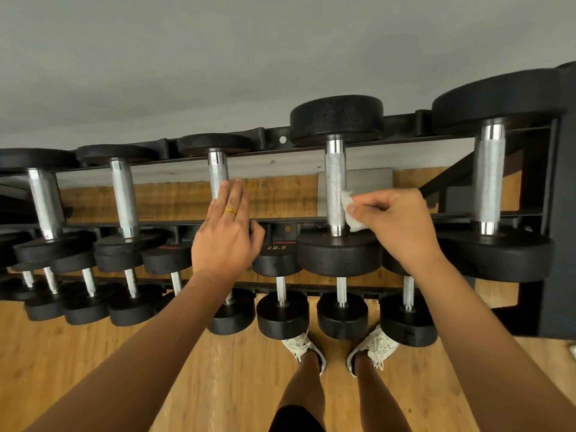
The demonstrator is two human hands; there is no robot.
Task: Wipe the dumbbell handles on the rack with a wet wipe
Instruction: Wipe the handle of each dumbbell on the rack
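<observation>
White crumpled wet wipe (pixel 350 217), pinched in the right grip (pixel 396 219), touches the knurled chrome dumbbell handle (pixel 335 182) just left of it; left grip (pixel 227 235) flat-fingered, empty.

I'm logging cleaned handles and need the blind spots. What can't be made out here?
Head view only:
- Lower half of the small handle: covered by the left hand.
- Part of the wet wipe: tucked under fingers of the right hand.
- Far side of the knurled handle it touches: faces away.
- Weight markings other than the 22.5 label: too small or hidden.
- The leftmost dumbbell: cut by the frame edge.
</observation>
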